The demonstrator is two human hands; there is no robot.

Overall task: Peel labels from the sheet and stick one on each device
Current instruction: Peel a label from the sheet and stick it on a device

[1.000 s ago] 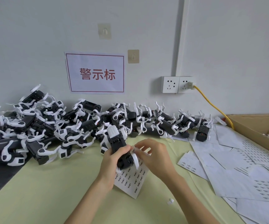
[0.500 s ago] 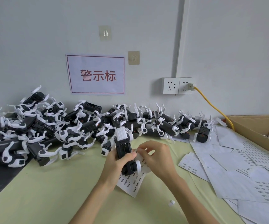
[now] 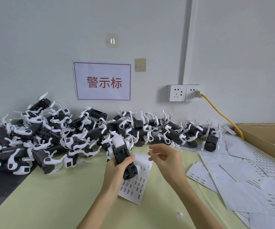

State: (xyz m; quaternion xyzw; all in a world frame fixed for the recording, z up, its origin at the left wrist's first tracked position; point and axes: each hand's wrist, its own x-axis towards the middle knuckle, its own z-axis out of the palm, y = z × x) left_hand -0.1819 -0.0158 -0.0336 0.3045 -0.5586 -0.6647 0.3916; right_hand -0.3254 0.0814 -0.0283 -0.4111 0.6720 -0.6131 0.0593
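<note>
While black-and-white plastic devices (image 3: 77, 134) pile mid-left against the wall, loose white label sheets (image 3: 242, 176) litter the pale green worktop (image 3: 54, 199) at right. Left hand (image 3: 115, 171) grips a black device (image 3: 122, 156) over the printed label sheet (image 3: 137, 182), centre frame. Right hand (image 3: 166, 161) pinches a small peeled label (image 3: 150, 152), hard to make out.

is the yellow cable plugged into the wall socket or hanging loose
Plugged in. The yellow cable ends in a white plug seated in the right-hand wall socket.

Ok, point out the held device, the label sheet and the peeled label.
device (image 3: 120, 152), head view, black body above the left hand's fingers
label sheet (image 3: 137, 187), head view, printed lower half
label (image 3: 150, 152), head view, at right fingertips
</note>
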